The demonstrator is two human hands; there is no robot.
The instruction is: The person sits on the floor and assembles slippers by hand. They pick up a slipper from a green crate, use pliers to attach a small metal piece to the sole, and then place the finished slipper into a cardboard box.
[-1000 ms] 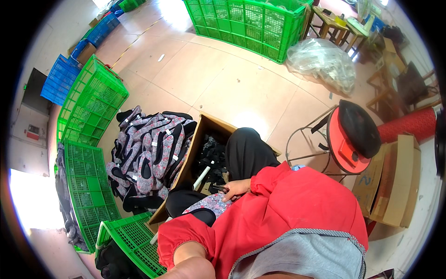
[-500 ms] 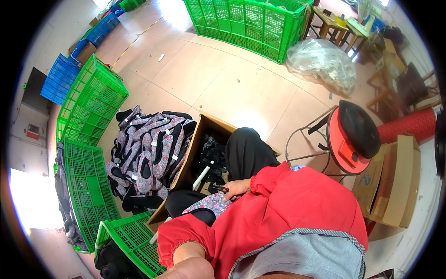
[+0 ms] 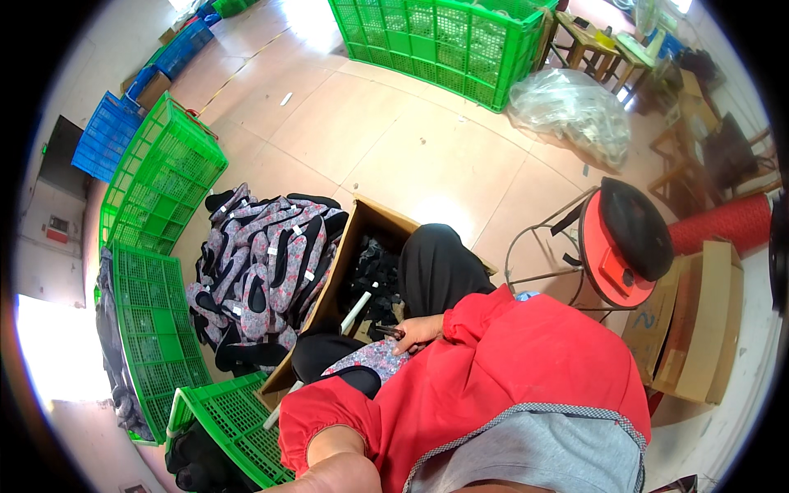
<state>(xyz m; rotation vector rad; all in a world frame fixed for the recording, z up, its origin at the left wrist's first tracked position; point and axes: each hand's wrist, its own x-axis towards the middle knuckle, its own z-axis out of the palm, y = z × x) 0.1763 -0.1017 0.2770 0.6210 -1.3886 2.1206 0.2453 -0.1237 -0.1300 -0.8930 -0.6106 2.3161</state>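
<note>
My right hand (image 3: 421, 332) is closed around a small dark tool that looks like thread snips (image 3: 389, 332). Its fingers also rest against a grey-and-pink floral fabric piece (image 3: 385, 358) with a black part, lying across my lap. My left wrist (image 3: 339, 452) shows past a red cuff at the lower edge; its fingers cannot be made out. Between my knees stands an open cardboard box (image 3: 348, 238) with black scraps (image 3: 371, 275) inside. A white rod (image 3: 359, 306) leans in it. Left of the box lies a heap of similar floral pieces (image 3: 265, 267) with black parts and white tags.
Green crates (image 3: 160, 308) line the left side, one (image 3: 234, 419) close by holding black items. Another large green crate (image 3: 427, 41) stands far ahead beside a clear plastic bag (image 3: 567, 115). To the right are a red-topped stool (image 3: 604, 246) with a black cushion and a cardboard carton (image 3: 699, 329).
</note>
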